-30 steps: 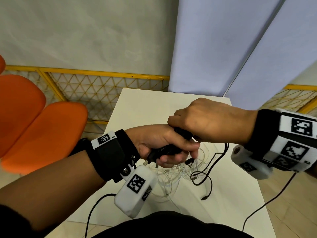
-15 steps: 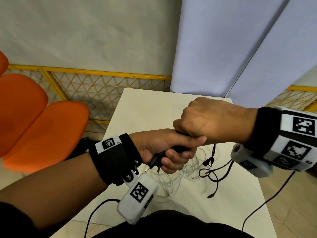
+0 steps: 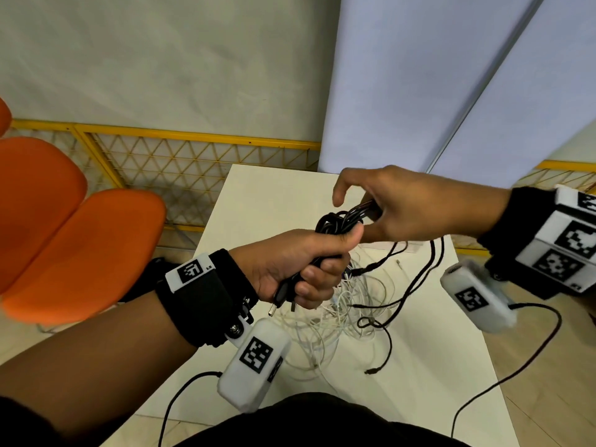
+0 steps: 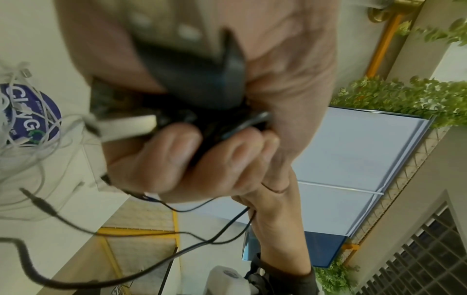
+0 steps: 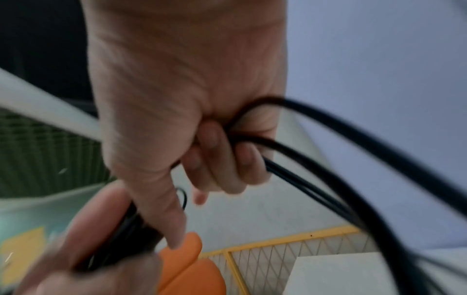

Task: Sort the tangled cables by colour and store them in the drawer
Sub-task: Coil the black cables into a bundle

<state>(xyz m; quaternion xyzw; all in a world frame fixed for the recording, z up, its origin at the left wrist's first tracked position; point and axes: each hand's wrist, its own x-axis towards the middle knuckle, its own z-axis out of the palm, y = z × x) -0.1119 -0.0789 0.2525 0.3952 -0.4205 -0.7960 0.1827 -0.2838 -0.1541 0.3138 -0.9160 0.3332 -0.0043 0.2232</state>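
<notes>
My left hand (image 3: 306,269) grips a bundle of black cables (image 3: 338,221) above the white table (image 3: 258,201), thumb pressed over the loops; plug ends stick out below its fingers. The left wrist view shows the black cables (image 4: 202,95) and a white plug squeezed in its fist. My right hand (image 3: 383,211) holds the same black cables a little higher and to the right, fingers curled round the strands (image 5: 278,159), index finger lifted. Loose black strands (image 3: 416,279) hang from the hands to the table. A tangle of white cables (image 3: 325,321) lies on the table below. No drawer is in view.
An orange chair (image 3: 74,240) stands to the left of the table. A yellow mesh fence (image 3: 180,162) runs behind it, with a pale blue panel (image 3: 419,79) at the back right. A blue round sticker (image 4: 30,113) sits on the table under the white cables.
My right hand has lifted off the left fist and moved up and right, drawing black cable loops out. The left hand has turned, thumb now on top of the bundle.
</notes>
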